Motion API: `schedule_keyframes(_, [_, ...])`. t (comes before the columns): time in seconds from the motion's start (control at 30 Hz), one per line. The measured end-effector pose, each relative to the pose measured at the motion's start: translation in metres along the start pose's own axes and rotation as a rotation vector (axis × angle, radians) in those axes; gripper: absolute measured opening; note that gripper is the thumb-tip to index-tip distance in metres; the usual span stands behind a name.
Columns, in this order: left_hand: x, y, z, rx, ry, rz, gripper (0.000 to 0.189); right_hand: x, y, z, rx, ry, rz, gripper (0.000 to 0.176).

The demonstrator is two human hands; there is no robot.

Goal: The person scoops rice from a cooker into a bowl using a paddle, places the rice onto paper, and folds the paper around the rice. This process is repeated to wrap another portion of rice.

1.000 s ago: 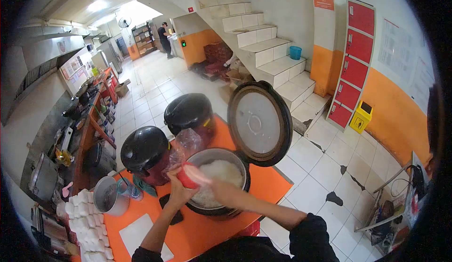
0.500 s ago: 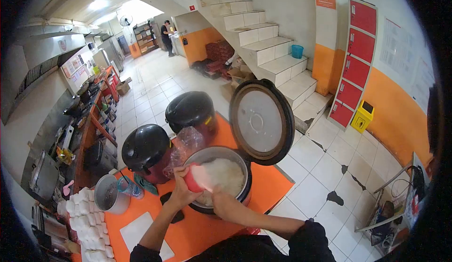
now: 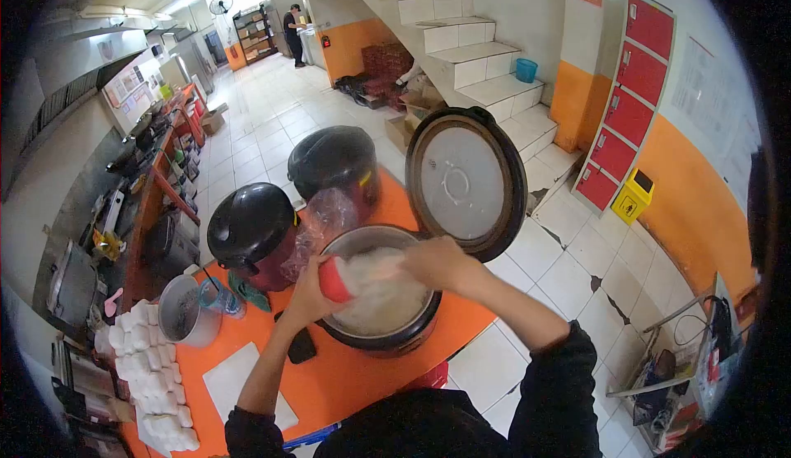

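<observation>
The right hand (image 3: 445, 264) has swung away from the red bowl (image 3: 333, 280) to the open cooker's (image 3: 395, 344) right side, so work seems centred on the rice (image 3: 381, 297) inside; I can't tell its blurred fingers' grip. The left hand's (image 3: 306, 297) fingers clasp the bowl at the cooker's left.

One red cup (image 3: 334, 279), three rice cookers (image 3: 394, 341), five locker doors (image 3: 628, 114), one yellow bin (image 3: 632, 198)
</observation>
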State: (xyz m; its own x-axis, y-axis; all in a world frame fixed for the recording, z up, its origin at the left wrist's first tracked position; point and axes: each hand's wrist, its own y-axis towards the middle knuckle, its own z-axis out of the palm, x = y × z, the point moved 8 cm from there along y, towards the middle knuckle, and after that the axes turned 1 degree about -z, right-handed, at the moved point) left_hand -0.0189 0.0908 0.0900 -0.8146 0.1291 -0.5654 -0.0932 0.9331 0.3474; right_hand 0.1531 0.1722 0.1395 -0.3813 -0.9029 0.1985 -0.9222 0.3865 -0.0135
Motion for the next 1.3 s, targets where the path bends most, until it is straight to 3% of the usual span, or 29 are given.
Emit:
schedule_keyframes(0.07, [0.005, 0.008, 0.015, 0.141, 0.041, 0.049, 0.08, -0.022, 0.015, 0.016, 0.091, -0.103, 0.043, 0.023])
schedule_keyframes(0.13, [0.008, 0.017, 0.038, 0.278, 0.048, 0.15, 0.078, -0.027, 0.027, 0.037, 0.043, -0.034, 0.08, 0.02])
schedule_keyframes(0.23, [-0.002, 0.02, 0.052, 0.414, 0.085, -0.086, 0.079, -0.056, 0.054, 0.11, -0.063, 0.124, 0.236, 0.016])
schedule_keyframes(0.33, [0.008, 0.021, 0.064, 0.447, 0.054, -0.164, 0.078, -0.023, 0.047, 0.113, -0.284, 0.179, 0.091, 0.022])
schedule_keyframes(0.4, [0.005, 0.019, 0.057, 0.215, 0.095, -0.015, 0.068, 0.015, 0.031, 0.094, -0.324, 0.109, 0.079, 0.023])
schedule_keyframes(0.43, [0.005, 0.014, 0.054, 0.099, 0.115, 0.058, 0.064, 0.032, 0.021, 0.089, -0.268, 0.05, 0.176, 0.021])
schedule_keyframes(0.5, [0.052, 0.015, 0.083, 0.061, -0.281, 0.001, 0.068, 0.078, 0.017, 0.093, -0.337, -0.163, 0.131, 0.015])
schedule_keyframes(0.57, [0.048, 0.014, 0.071, -0.04, -0.339, -0.047, 0.074, 0.11, 0.01, 0.092, -0.37, -0.599, 0.289, 0.015])
schedule_keyframes(0.63, [-0.016, 0.004, 0.023, -0.201, -0.065, -0.084, 0.081, 0.127, -0.005, 0.079, -0.429, -0.777, 0.267, 0.017])
schedule_keyframes(0.7, [-0.013, 0.001, 0.016, -0.208, -0.071, -0.079, 0.087, 0.117, -0.024, 0.049, -0.55, -0.706, 0.07, 0.023])
schedule_keyframes(0.8, [0.001, -0.008, 0.003, -0.187, -0.202, -0.125, 0.088, 0.059, -0.039, 0.03, -0.647, -0.079, -0.029, 0.023])
schedule_keyframes(0.83, [0.007, -0.012, 0.002, -0.173, -0.268, -0.151, 0.088, 0.036, -0.032, 0.023, -0.484, -0.03, 0.13, 0.024])
schedule_keyframes(0.87, [0.006, -0.016, 0.001, -0.17, -0.25, -0.058, 0.087, 0.014, -0.029, 0.018, -0.318, 0.018, 0.288, 0.026])
schedule_keyframes(0.97, [-0.003, -0.025, 0.005, -0.191, -0.184, 0.255, 0.089, -0.005, -0.019, 0.002, -0.466, 0.451, 0.073, 0.026])
schedule_keyframes(1.03, [-0.009, -0.024, 0.007, -0.174, -0.234, 0.211, 0.092, 0.001, 0.008, 0.051, -0.355, 0.487, -0.035, 0.026])
schedule_keyframes(1.13, [-0.018, -0.02, 0.01, -0.127, -0.149, 0.141, 0.091, 0.036, -0.005, 0.097, -0.485, 0.512, -0.001, 0.023])
schedule_keyframes(1.3, [-0.017, -0.018, 0.018, -0.065, -0.136, 0.097, 0.091, 0.059, -0.007, 0.117, -0.233, 0.559, 0.074, 0.025])
